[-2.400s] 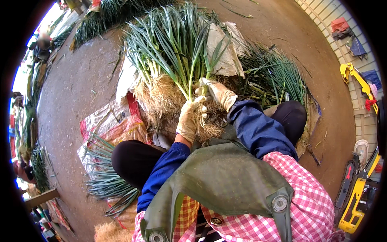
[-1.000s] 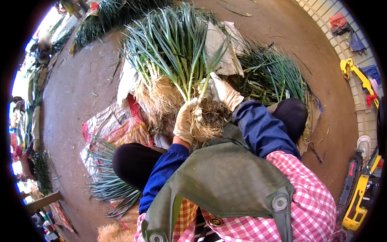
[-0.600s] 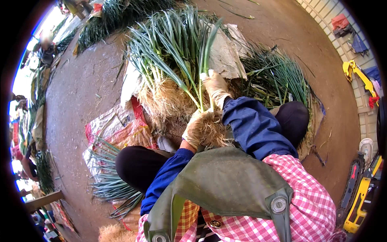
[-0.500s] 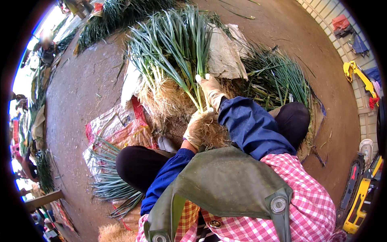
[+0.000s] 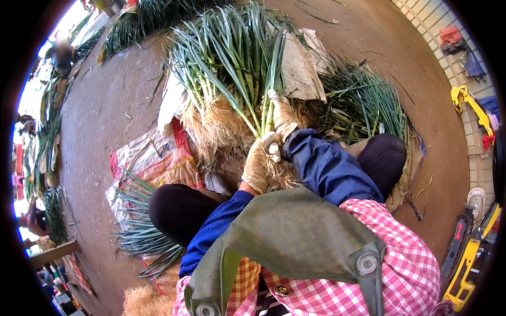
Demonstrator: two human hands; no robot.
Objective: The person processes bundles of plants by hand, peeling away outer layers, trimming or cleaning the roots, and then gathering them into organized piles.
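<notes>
My left hand (image 5: 256,167), in a pale work glove, is closed around the lower ends of a few green onions (image 5: 268,113). Their white bulbs (image 5: 273,146) poke out beside its fingers, and pale roots (image 5: 279,175) hang below. Just above, my gloved right hand (image 5: 283,119) is wrapped round the stalks, its thumb up along them. The long green leaves rise away from me over a larger heap of green onions (image 5: 211,63). That heap lies with its tangled, straw-coloured roots (image 5: 216,124) toward me, close to my left hand.
More green leaves (image 5: 363,102) lie right of my right knee, beside a pale sack (image 5: 300,68). By my left knee are a bundle of green onions (image 5: 139,216) and a red-edged sack (image 5: 158,155). A yellow-and-black tool (image 5: 466,268) stands at the far right near the tiled wall (image 5: 448,50).
The held stalks have shifted slightly right, and white bulbs now show beside my left hand. My right hand has turned and moved slightly nearer to me along the stalks.
</notes>
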